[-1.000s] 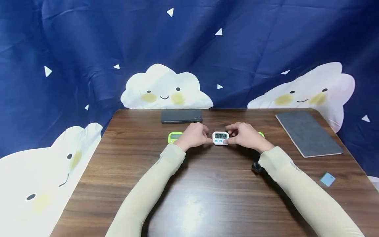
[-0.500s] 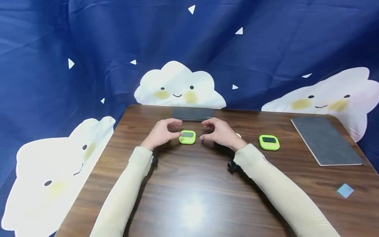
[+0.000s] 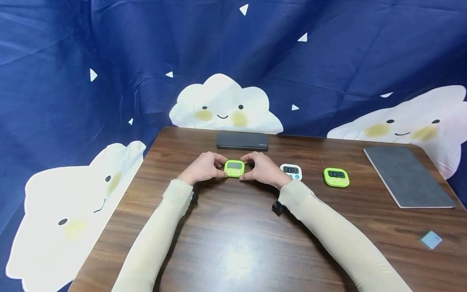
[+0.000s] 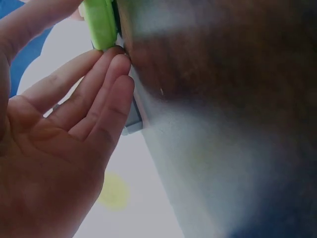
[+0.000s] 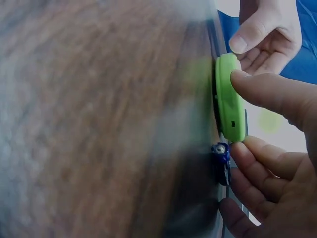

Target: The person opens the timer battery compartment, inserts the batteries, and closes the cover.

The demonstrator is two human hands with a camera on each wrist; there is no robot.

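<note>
A lime-green digital timer (image 3: 234,168) with a blank grey screen lies on the wooden table between both hands. My left hand (image 3: 206,167) pinches its left side, thumb at the near corner and fingers at the far one. Opposite, my right hand (image 3: 264,168) grips the right side the same way; the right wrist view shows its thumb (image 5: 270,94) on the timer's edge. A small dark-blue object with a metal end (image 5: 221,161) lies beside the timer, under the right fingers. Right of that hand sits a white timer (image 3: 288,169), partly covered by the wrist.
Another lime-green timer (image 3: 336,177), its display lit, lies farther right. A dark flat case (image 3: 242,140) sits at the back edge. At right are a grey notebook (image 3: 408,176) and a light-blue square (image 3: 431,239). A blue cloud-print curtain (image 3: 310,73) hangs behind.
Both hands have let go of the white timer, moved left and taken hold of the left green timer. The head view has turned, shifting the table things rightward.
</note>
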